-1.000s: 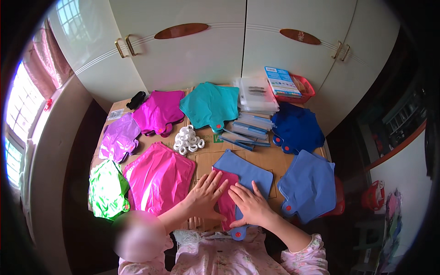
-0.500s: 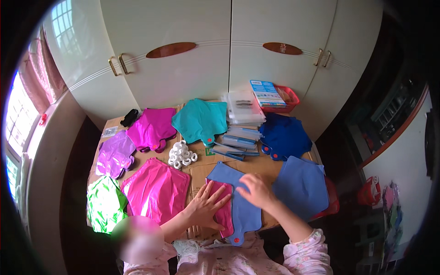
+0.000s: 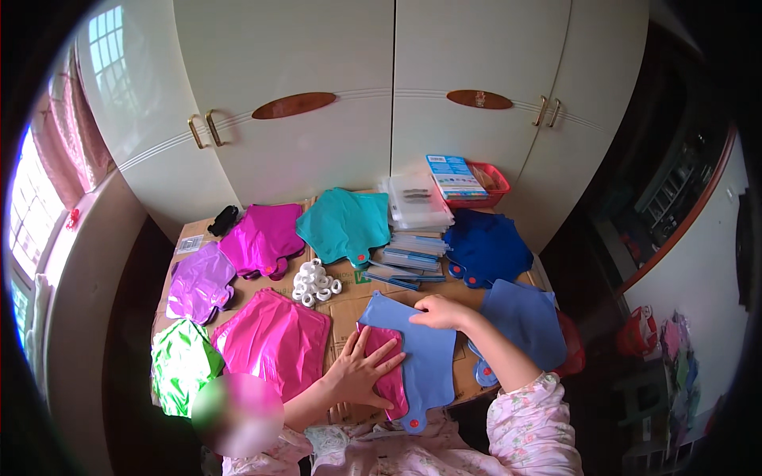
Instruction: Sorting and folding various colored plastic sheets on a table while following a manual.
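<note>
A light blue foil balloon lies flat on the cardboard-covered table, partly over a deep pink balloon. My left hand presses flat on the pink one, its fingertips touching the blue one's edge. Further back, my right hand rests palm down on the top edge of the light blue balloon. Neither hand grips anything.
Flat foil balloons lie around: green, magenta, purple, another magenta, teal, dark blue, light blue. White rings, flat packets, a red basket. A white wardrobe stands behind.
My right hand has slid away from me to the top edge of the light blue balloon. My left hand stays pressed on the pink one. The camera view has shifted a little.
</note>
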Available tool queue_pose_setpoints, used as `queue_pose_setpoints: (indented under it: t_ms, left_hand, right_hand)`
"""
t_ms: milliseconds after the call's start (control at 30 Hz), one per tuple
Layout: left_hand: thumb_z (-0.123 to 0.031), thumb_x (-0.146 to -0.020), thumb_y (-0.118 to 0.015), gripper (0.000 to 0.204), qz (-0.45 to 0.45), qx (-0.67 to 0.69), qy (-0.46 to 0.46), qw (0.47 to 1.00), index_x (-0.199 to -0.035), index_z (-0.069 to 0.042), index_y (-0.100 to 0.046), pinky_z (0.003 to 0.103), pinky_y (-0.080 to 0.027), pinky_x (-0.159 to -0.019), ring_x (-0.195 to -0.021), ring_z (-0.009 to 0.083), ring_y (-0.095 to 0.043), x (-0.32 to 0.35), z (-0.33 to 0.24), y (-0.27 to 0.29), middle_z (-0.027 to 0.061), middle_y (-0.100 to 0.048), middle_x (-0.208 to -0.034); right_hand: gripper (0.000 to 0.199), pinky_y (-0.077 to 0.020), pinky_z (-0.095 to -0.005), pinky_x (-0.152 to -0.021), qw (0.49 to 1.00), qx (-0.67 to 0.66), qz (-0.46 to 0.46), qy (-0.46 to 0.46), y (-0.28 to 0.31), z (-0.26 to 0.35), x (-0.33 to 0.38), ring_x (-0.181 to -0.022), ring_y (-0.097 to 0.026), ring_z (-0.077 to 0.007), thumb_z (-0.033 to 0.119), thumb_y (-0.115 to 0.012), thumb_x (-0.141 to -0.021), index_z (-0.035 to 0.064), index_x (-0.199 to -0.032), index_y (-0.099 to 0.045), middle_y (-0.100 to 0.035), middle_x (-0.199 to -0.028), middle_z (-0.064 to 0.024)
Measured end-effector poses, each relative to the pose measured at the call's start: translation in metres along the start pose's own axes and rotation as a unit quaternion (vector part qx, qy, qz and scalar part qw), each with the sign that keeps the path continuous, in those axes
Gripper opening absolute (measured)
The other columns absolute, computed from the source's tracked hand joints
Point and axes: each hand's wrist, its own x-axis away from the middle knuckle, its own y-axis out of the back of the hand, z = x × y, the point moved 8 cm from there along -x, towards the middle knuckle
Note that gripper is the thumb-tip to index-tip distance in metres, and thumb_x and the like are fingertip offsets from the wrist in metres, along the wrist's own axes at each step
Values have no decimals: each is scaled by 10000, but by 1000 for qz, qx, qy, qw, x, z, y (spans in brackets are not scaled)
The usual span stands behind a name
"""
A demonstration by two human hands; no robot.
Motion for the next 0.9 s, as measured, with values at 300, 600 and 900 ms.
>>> queue_pose_setpoints:
  t_ms: [300, 600, 900]
  left_hand:
    - [-814, -611, -488, 1062, -9, 13, 33, 999, -1406, -127, -330, 613, -155, -1051, -1305, 519, -180, 1, 5, 0, 140, -273, -1458]
    - [-820, -583, -511, 1117, -22, 20, 69, 997, -1404, -89, -317, 610, -146, -1053, -1315, 510, -175, 1, 14, 1, 228, -258, -1439]
    - [-827, -574, -507, 1135, -3, 23, 77, 997, -1413, -92, -298, 645, -138, -1033, -1315, 514, -171, -1, 13, -3, 224, -244, -1448]
  right_hand:
    - [239, -479, -397, -684, 992, 92, -90, 5, 8, -19, 4, -811, -633, -280, 274, -634, -776, 68, -897, -650, -660, -849, -143]
    - [426, -496, -400, -719, 980, 64, -182, -46, 15, -8, 9, -847, -640, -312, 381, -710, -730, 58, -971, -575, -657, -861, -164]
    - [1074, -447, -382, -898, 940, -6, -337, 59, -27, -9, 80, -1057, -564, -370, 357, -810, -650, -3, -1387, -116, -504, -1214, -272]
